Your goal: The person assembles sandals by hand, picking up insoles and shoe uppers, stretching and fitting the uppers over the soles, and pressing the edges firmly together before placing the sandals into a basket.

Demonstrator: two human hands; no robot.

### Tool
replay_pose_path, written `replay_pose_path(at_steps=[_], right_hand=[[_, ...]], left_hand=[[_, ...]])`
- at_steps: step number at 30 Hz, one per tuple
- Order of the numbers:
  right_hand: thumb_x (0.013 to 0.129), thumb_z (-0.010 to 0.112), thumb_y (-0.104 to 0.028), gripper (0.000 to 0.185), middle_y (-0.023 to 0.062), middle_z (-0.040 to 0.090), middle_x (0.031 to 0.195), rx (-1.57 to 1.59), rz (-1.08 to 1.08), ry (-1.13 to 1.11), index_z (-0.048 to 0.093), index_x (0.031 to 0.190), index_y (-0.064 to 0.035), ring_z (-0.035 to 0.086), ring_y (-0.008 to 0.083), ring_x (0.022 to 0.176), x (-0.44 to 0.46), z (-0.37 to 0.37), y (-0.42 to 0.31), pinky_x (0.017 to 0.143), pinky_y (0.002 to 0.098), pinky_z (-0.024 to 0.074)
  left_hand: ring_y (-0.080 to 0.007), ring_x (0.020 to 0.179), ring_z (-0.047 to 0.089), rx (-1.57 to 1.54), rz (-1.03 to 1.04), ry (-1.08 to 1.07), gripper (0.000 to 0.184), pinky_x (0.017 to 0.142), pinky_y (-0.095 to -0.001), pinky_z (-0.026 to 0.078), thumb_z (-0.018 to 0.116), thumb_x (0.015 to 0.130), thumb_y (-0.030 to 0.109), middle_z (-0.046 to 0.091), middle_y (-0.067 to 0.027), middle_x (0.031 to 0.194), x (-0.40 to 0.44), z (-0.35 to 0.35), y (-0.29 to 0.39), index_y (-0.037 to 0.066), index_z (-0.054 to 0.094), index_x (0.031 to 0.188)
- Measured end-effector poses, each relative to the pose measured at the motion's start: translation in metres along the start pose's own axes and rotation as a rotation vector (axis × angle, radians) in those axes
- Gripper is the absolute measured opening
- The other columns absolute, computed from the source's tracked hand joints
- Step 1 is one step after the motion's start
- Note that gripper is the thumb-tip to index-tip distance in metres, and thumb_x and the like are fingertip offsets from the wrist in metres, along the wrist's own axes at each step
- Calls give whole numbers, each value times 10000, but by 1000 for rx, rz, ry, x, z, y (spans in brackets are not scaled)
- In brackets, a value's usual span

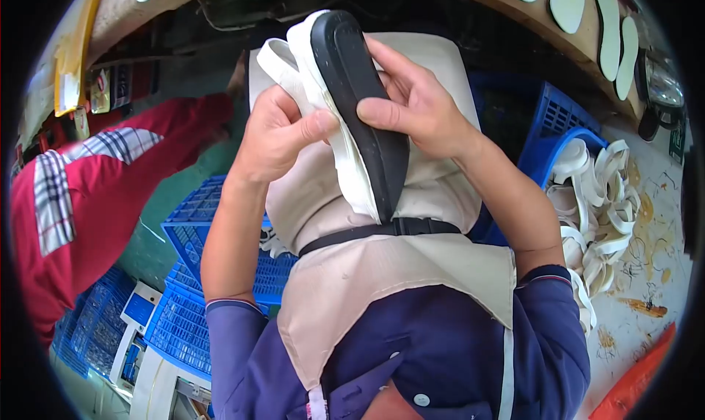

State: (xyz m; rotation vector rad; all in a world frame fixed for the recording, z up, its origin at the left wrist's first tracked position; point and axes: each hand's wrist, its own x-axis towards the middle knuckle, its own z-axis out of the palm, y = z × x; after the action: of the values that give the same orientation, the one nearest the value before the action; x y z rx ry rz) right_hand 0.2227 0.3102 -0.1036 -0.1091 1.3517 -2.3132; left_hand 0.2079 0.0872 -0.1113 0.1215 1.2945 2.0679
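Observation:
A black shoe last or sole form (356, 82) is held upright above the beige apron, its narrow end pointing down toward the belt. White shoe straps and a white edge (345, 159) lie along its left side, with a strap loop at the upper left. My left hand (283, 134) is closed on the white straps, thumb pressed against the edge. With its thumb on the black surface and fingers behind the far side, my right hand (422, 108) grips the black piece.
Blue plastic baskets (180, 313) stand at the lower left. A co-worker in a red garment (95, 192) is at the left. Several white straps (598, 200) are piled at the right by a blue basket (554, 126). Light insoles (608, 31) line the curved bench edge above.

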Motion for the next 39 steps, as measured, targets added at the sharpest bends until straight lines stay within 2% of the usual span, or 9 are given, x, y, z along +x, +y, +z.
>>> replay_pose_path(at_steps=[7, 11, 17, 20, 21, 26, 32, 36, 39], right_hand=[[901, 755, -159, 826, 142, 532, 1387, -68, 27, 145, 273, 1545, 28, 557, 182, 1210, -8, -4, 10, 1043, 314, 455], [848, 799, -126, 901, 133, 534, 1385, -30, 75, 189, 255, 1554, 11, 562, 188, 1217, -15, -12, 2, 1049, 315, 456], [723, 868, -55, 1115, 135, 505, 1415, -87, 100, 108, 157, 1580, 1, 536, 192, 1261, -22, -17, 0, 1090, 326, 432], [715, 870, -43, 1123, 139, 511, 1409, -70, 63, 142, 154, 1580, 4, 536, 197, 1261, -22, -14, 2, 1062, 319, 455], [745, 857, -71, 1110, 139, 506, 1402, -108, 53, 123, 133, 1583, 4, 541, 197, 1241, -25, -17, 2, 1046, 318, 466], [733, 868, -30, 1138, 165, 532, 1391, -159, 4, 174, 116, 1587, -2, 580, 200, 1201, -27, -4, -8, 1047, 322, 462], [887, 745, -96, 959, 177, 554, 1361, -226, -297, 387, 95, 1579, 33, 575, 207, 1209, -2, 10, -44, 1037, 333, 456], [929, 723, -264, 948, 151, 524, 1319, -197, -365, 238, 80, 1566, 18, 573, 199, 1116, -3, 52, -42, 971, 322, 496], [947, 704, -294, 752, 145, 601, 1199, -700, -541, 221, 317, 1502, 34, 618, 188, 997, -7, 39, -49, 911, 323, 531]], left_hand=[[-123, 949, 642, 185, -62, 152, 353, 840, -286, 522, 716, 948, 235, 696, -79, 1070, 4, 16, -9, -26, 645, 1175], [-115, 890, 606, 310, 263, 792, 302, 815, -268, 494, 571, 1040, 273, 653, -64, 969, -6, 43, -23, -24, 619, 1063], [-112, 812, 554, 297, -86, 307, 531, 746, -282, 470, 411, 1088, 404, 623, -48, 863, -29, 59, -57, -49, 642, 937], [-129, 932, 653, 292, -191, 157, 551, 819, -274, 521, 329, 1108, 385, 697, -101, 1060, -30, 57, -48, -70, 625, 1197], [-192, 694, 568, 252, -103, 296, 539, 689, -347, 473, 399, 1088, 391, 617, -108, 756, -27, 69, -52, -58, 625, 892], [-348, 660, 555, 558, -44, 337, 522, 659, -423, 445, 388, 1084, 333, 572, -252, 728, -28, 79, -40, -58, 583, 799], [-275, 891, 647, 844, 482, 545, 375, 817, -370, 500, 526, 1034, 316, 666, -187, 967, 27, 60, 36, -38, 636, 1097], [-431, 1064, 584, 1427, 822, 475, 648, 923, -457, 479, 620, 958, 390, 586, -257, 1170, 47, 68, 55, -103, 472, 1352], [-424, 1072, 574, 1201, 509, 410, 599, 956, -438, 464, 588, 980, 309, 562, -268, 1204, 53, 49, 51, -104, 445, 1389]])
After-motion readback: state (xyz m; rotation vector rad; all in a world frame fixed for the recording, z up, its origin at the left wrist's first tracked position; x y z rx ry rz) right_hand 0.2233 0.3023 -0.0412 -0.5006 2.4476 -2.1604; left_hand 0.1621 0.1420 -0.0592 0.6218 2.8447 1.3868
